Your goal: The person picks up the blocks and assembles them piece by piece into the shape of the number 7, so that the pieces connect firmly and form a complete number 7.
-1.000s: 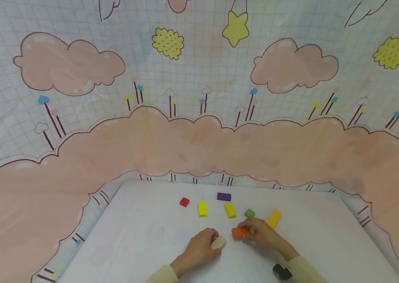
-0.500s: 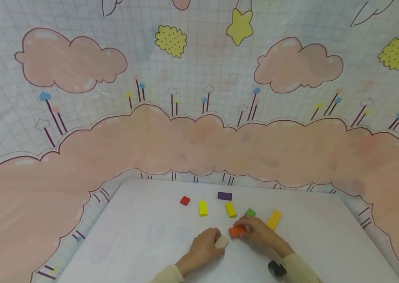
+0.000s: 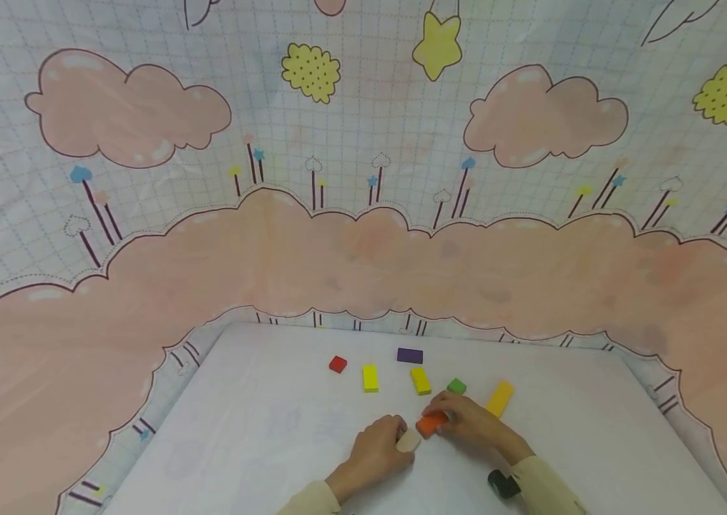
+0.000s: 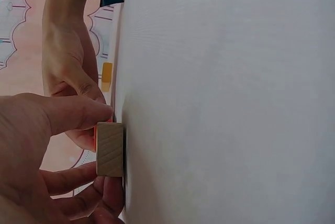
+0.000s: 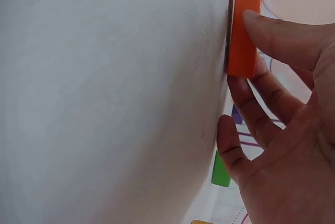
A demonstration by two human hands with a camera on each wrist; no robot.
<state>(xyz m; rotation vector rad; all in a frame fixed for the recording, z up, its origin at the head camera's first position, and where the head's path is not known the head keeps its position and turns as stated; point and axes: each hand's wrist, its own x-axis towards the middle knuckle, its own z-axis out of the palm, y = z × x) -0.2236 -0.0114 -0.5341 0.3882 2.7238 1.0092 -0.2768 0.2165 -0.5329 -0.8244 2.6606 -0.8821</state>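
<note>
Left hand (image 3: 378,449) half-curled, pinching wood block (image 3: 409,440); right hand (image 3: 466,416) same with orange block (image 3: 428,425) — both low, right of center, head view. Probably light, stiff, kinda slick — I'd grab sides.

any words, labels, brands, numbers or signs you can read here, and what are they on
None: no word, label, brand, number or sign can be read in any view.
The orange block and pale wooden block: no lettering on the faces that show.
The patterned backdrop: drawings, no readable writing.
The dark device at the right sleeve: too small and blurred to tell whether it is marked.
</note>
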